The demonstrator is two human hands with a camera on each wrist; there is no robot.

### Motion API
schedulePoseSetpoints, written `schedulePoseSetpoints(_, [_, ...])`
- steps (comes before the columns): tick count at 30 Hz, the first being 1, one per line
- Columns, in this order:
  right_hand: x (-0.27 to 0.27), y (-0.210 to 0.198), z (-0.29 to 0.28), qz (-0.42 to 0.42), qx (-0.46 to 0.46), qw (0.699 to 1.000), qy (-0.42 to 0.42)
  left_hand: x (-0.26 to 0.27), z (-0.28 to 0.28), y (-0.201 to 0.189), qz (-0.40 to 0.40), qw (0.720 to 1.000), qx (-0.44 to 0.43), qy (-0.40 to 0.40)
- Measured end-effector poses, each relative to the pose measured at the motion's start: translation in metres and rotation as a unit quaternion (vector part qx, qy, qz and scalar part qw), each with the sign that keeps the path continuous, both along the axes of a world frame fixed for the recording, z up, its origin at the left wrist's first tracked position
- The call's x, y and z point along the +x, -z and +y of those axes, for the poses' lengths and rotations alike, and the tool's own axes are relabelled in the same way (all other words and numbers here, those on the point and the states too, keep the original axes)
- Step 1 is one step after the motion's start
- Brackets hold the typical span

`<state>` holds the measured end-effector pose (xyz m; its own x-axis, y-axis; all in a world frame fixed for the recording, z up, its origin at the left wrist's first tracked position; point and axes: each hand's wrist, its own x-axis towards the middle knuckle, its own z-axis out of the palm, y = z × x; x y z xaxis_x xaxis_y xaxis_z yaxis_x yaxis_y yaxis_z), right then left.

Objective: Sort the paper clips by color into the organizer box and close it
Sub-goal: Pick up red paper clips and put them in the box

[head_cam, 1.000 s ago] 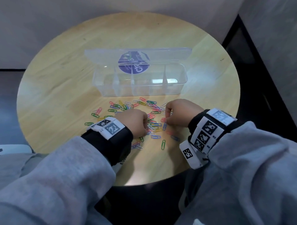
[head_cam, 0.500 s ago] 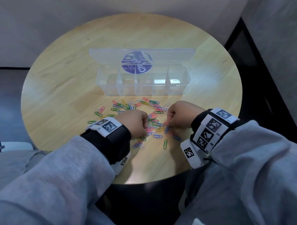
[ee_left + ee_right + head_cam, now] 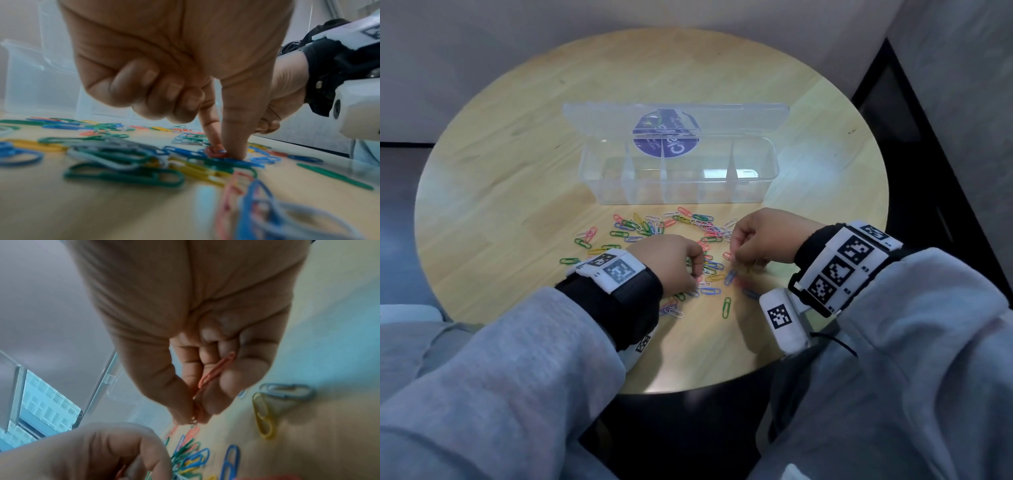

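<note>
Red-coated wire first: the left hand (image 3: 176,61) is pinching a red paper clip (image 3: 216,151) between thumb and forefinger tip, right down on the counter (image 3: 517,192), with its other fingers curled into the palm. The right hand (image 3: 197,331) is holding a pink clip (image 3: 216,369) tucked against its curled fingers, while thumb and forefinger are closing on something small at the heap; whether that is a second clip I cannot tell, blur.

The mixed paper clips (image 3: 674,246) (green, blue, yellow, red, pink, white) are lying scattered loose on the wooden counter, overlapping in the middle, just in front of the organizer box (image 3: 681,178). The box is clear plastic and divided by partitions. Its lid (image 3: 674,116) is standing open at the back, with a round purple label showing through. All compartments are looking bare from the head view.

Step in hand, as I judge it: the very start of sorting, gathering the red and pink clips by hand. Nothing is binned yet, and the closing is far off.

Next move is calling for a clean lift of the red clip clear of the blue and green ones lying under it. Tangled neighbours are likely to be coming up with it. Then a carry forward over the near wall, and a drop into one chosen compartment.
</note>
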<state>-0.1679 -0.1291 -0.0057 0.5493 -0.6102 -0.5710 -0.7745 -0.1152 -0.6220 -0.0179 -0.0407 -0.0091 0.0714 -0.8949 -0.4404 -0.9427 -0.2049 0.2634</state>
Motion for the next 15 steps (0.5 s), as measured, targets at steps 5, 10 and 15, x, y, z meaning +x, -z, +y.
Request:
schedulePoseSetpoints(5, [-0.003, 0.001, -0.001, -0.061, 0.103, 0.992, 0.049, -0.002, -0.001, -0.001, -0.01, 1.0, 0.011, 0.007])
schedulePoseSetpoints(10, [-0.005, -0.003, 0.003, -0.062, 0.148, 0.983, 0.088, 0.003, 0.002, -0.001, 0.023, 0.999, 0.022, -0.029])
schedulePoseSetpoints(15, [-0.011, -0.006, 0.005, -0.029, 0.124, 0.99, 0.062, 0.022, 0.003, -0.009, 0.172, 0.977, 0.01, -0.122])
